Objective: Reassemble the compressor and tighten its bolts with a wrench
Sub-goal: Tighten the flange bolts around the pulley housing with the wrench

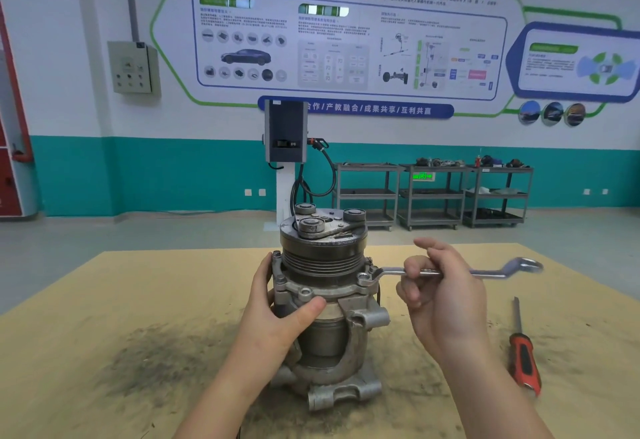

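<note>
Standing upright at the middle of the table [104, 300]: the compressor [323, 300], pulley end up, mounting lugs down.

Clasping the compressor's left flank, the left hand [277, 314], thumb laid across the front of the housing just below the flange, fingers curled round the far side and mostly hidden.

To the right of the compressor, the right hand [443, 296], fingers curled round the shank of the wrench [450, 270], forefinger lifted slightly clear. Ring end of the wrench seated over a bolt [364, 278] on the compressor's right-hand flange; free ring end pointing away to the right.

For a good pull, by judgement: ring kept fully down over the bolt head, shank level with the flange, left hand bracing hard against the turn so the body cannot twist or tip. Better leverage probably from a grip nearer the free end. Short, steady swings, then the ring reseated; bolts best taken in turn round the flange rather than one driven home alone.

Count: one compressor, one wrench, two hands. One red-handled screwdriver [524, 359] lying on the table well to the right of the compressor. Flange bolts or bolt ears visible from here: about four, those behind the compressor hidden. Three round bosses on the plate atop the pulley.
</note>
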Action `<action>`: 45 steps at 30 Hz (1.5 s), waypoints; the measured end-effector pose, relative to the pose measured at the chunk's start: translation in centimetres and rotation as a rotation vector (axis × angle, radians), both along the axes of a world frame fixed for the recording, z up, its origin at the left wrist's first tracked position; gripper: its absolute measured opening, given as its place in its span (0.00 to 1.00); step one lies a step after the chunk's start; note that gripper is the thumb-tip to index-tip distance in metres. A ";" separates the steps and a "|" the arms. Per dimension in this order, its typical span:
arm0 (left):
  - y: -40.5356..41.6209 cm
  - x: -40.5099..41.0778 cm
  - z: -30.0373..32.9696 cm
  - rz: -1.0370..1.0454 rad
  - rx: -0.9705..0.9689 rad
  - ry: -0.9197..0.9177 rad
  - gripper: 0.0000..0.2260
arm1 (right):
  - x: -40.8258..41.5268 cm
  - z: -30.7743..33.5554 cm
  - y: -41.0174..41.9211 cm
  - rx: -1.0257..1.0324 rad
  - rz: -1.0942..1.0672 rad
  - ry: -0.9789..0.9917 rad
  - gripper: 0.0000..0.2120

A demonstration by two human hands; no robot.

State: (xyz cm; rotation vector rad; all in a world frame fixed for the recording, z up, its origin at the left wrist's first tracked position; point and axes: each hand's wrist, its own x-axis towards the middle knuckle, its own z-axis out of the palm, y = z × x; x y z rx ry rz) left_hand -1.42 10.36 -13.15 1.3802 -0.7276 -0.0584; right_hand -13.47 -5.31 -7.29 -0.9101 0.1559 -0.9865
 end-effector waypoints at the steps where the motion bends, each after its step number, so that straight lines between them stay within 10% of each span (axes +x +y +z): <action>1: 0.0 0.0 0.0 -0.001 0.001 0.001 0.46 | -0.2 -0.1 0.5 -0.028 -0.056 -0.016 0.10; 7: -0.1 -0.1 -0.1 -0.006 -0.012 0.007 0.41 | -0.6 -1.0 4.0 -0.161 -0.337 -0.110 0.11; 16: -0.1 -0.2 -0.3 -0.025 -0.029 -0.002 0.47 | -0.2 -3.4 8.2 -0.892 -0.377 -0.142 0.08; 29: 0.0 -0.4 -0.1 -0.003 -0.021 -0.021 0.43 | -0.7 0.5 0.2 0.076 0.084 -0.012 0.09; 36: 0.0 -0.3 0.0 0.008 0.004 -0.060 0.46 | 1.8 3.3 -2.6 0.094 0.437 0.243 0.07; 45: 0.1 -0.4 0.1 0.005 0.015 -0.065 0.44 | 0.6 0.5 -1.0 0.100 0.261 0.024 0.08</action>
